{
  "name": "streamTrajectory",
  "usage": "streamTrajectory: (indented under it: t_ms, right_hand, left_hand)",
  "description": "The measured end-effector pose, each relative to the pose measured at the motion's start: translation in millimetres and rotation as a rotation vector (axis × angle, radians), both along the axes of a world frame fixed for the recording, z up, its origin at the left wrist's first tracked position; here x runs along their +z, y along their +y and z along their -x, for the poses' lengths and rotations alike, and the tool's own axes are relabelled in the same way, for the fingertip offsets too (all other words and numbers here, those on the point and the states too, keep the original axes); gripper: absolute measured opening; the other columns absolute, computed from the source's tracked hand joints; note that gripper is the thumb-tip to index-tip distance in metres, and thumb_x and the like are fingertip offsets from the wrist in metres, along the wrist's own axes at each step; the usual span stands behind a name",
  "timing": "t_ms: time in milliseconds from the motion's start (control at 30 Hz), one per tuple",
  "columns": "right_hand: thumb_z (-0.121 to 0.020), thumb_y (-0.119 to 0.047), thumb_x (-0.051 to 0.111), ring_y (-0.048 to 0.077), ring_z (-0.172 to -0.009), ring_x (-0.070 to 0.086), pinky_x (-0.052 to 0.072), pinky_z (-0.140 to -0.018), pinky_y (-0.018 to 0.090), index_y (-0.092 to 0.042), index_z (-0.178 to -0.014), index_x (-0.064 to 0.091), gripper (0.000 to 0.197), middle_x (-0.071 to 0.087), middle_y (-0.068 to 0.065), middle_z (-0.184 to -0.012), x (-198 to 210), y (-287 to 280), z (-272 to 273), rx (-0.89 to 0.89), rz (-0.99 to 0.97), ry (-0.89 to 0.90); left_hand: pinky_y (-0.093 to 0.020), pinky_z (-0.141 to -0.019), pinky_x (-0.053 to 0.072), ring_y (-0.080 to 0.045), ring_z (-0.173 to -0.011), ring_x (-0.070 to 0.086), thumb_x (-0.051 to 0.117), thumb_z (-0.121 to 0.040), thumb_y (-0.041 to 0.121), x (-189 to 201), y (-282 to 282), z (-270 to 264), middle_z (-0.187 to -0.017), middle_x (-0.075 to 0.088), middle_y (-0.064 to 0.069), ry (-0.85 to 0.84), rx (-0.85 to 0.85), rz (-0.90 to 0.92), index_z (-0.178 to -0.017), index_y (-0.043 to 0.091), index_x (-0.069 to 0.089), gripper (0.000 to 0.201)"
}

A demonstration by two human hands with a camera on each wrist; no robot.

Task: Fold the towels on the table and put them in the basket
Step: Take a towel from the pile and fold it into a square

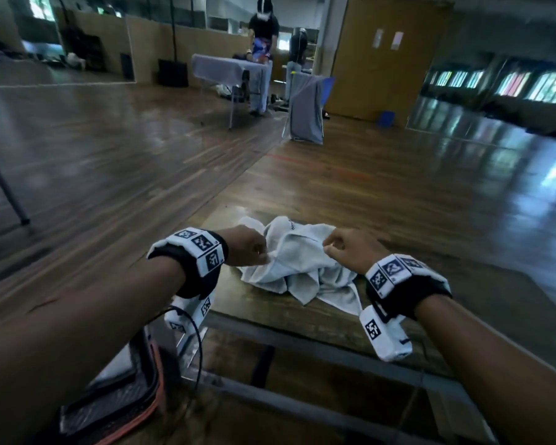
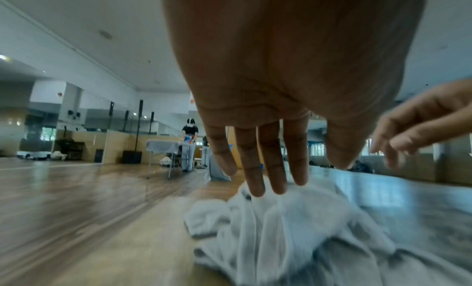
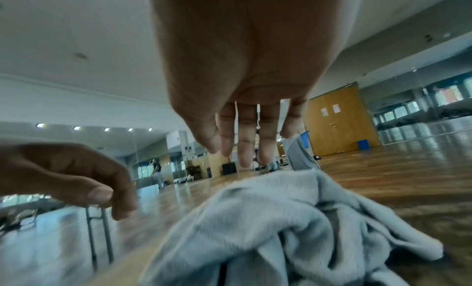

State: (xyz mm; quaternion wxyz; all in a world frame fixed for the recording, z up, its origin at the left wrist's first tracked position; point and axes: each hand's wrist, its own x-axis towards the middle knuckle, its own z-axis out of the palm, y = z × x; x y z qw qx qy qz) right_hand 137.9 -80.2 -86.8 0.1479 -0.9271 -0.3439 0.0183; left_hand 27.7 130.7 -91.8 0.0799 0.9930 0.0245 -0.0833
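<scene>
- Head view: a crumpled pale towel (image 1: 297,268) is seen lying on the wooden table (image 1: 382,226), directly ahead of and between the two hands, its bulk running roughly left to right; the left hand (image 1: 244,247) is set at the towel's left edge and the right hand (image 1: 350,250) at its upper right; both are about equally near; the fingers of each look curled as if pinching cloth, though the contact itself is hidden; no basket can be made out with certainty.
- Left wrist view: the fingers (image 2: 258,165) are shown straight and pointing down, tips just above or touching the towel (image 2: 281,229); nothing is clearly gripped; blur is noted.
- Right wrist view: the fingers (image 3: 246,141) are shown extended above the towel (image 3: 281,219), apparently apart from it; the left hand (image 3: 76,179), loosely curled, appears to hold nothing; a firm hold by either hand cannot be told.
</scene>
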Motion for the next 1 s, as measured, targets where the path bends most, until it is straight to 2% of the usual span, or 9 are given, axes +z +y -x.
streamTrajectory:
  t_ms: [100,200,267,367,467,567,733,833,1000]
  right_hand:
    - [-0.09,-0.027,0.054,0.018,-0.093,0.063,0.049,-0.082,0.035,-0.028,-0.115,0.06,0.026,0.068,-0.001,-0.101,-37.0,26.7,-7.4,0.123,0.052,0.0]
    - [-0.091,-0.029,0.051,0.02,-0.098,0.061,0.048,-0.076,0.033,-0.033,-0.131,0.047,0.04,0.067,-0.001,-0.109,-67.8,51.8,-11.4,0.246,0.147,-0.048]
    - [-0.093,-0.029,0.048,0.021,-0.102,0.06,0.047,-0.073,0.031,-0.036,-0.136,0.04,0.045,0.065,-0.001,-0.116,-80.3,64.3,-12.2,0.288,0.181,-0.085]
    - [-0.094,-0.03,0.043,0.023,-0.107,0.059,0.05,-0.084,0.039,-0.035,-0.135,0.038,0.042,0.06,-0.002,-0.124,-89.5,78.1,-15.9,0.28,0.233,-0.142]
    - [-0.095,-0.029,0.038,0.028,-0.088,0.062,0.051,-0.076,0.043,-0.023,-0.119,0.045,0.026,0.066,0.004,-0.105,-87.7,81.5,-14.2,0.237,0.239,-0.185]
    - [-0.094,-0.026,0.038,0.03,-0.079,0.061,0.051,-0.069,0.041,-0.018,-0.107,0.046,0.017,0.066,0.006,-0.093,-74.7,77.0,-7.5,0.214,0.25,-0.25]
    - [-0.092,-0.025,0.043,0.03,-0.082,0.063,0.05,-0.064,0.037,-0.029,-0.13,0.039,0.039,0.065,0.005,-0.099,-31.0,63.5,14.7,0.206,0.115,-0.148]
    - [-0.092,-0.027,0.044,0.029,-0.085,0.061,0.046,-0.067,0.036,-0.023,-0.112,0.049,0.021,0.062,0.003,-0.088,3.0,55.4,29.8,0.175,0.036,-0.139]
    - [-0.085,-0.031,0.059,0.022,-0.073,0.055,0.04,-0.062,0.033,-0.021,-0.09,0.055,0.013,0.057,-0.003,-0.072,62.6,29.1,60.0,0.122,-0.209,-0.148]
  left_hand:
    - [-0.032,-0.084,0.043,-0.029,-0.108,0.052,0.062,-0.081,0.05,-54.7,6.5,-23.2,-0.117,0.055,-0.009,0.04,-0.035,-0.073,-0.105,0.015,0.062,0.043]
    - [-0.037,-0.085,0.041,-0.025,-0.11,0.041,0.066,-0.065,0.064,-88.9,22.3,-38.0,-0.118,0.045,-0.002,-0.091,-0.107,-0.215,-0.098,0.023,0.059,0.053]
    - [-0.036,-0.087,0.04,-0.023,-0.11,0.041,0.066,-0.064,0.062,-97.0,33.7,-41.8,-0.118,0.046,0.001,-0.178,-0.148,-0.244,-0.098,0.027,0.059,0.049]
    - [-0.033,-0.086,0.038,-0.021,-0.108,0.047,0.068,-0.07,0.05,-101.4,49.1,-45.8,-0.115,0.054,0.003,-0.273,-0.219,-0.156,-0.089,0.032,0.063,0.026]
    - [-0.031,-0.086,0.036,-0.019,-0.108,0.049,0.067,-0.075,0.043,-101.4,55.6,-41.8,-0.115,0.056,0.005,-0.332,-0.212,-0.072,-0.097,0.027,0.064,0.026]
    - [-0.033,-0.079,0.041,-0.022,-0.095,0.052,0.064,-0.078,0.03,-87.2,49.9,-30.5,-0.102,0.06,0.0,-0.456,-0.205,0.079,-0.093,0.017,0.06,0.021]
    - [-0.037,-0.061,0.044,-0.026,-0.069,0.056,0.056,-0.086,0.015,-37.7,24.9,-13.4,-0.078,0.062,-0.005,-0.653,-0.159,0.32,-0.089,0.012,0.052,0.006]
    - [-0.042,-0.064,0.048,-0.03,-0.072,0.059,0.054,-0.09,0.015,-1.8,12.8,-2.2,-0.082,0.064,-0.01,-0.742,-0.105,0.336,-0.094,0.01,0.052,0.007]
    - [-0.036,-0.068,0.046,-0.029,-0.073,0.059,0.057,-0.09,0.014,53.3,-3.3,21.7,-0.081,0.064,-0.015,-0.921,-0.113,0.383,-0.093,0.002,0.057,0.013]
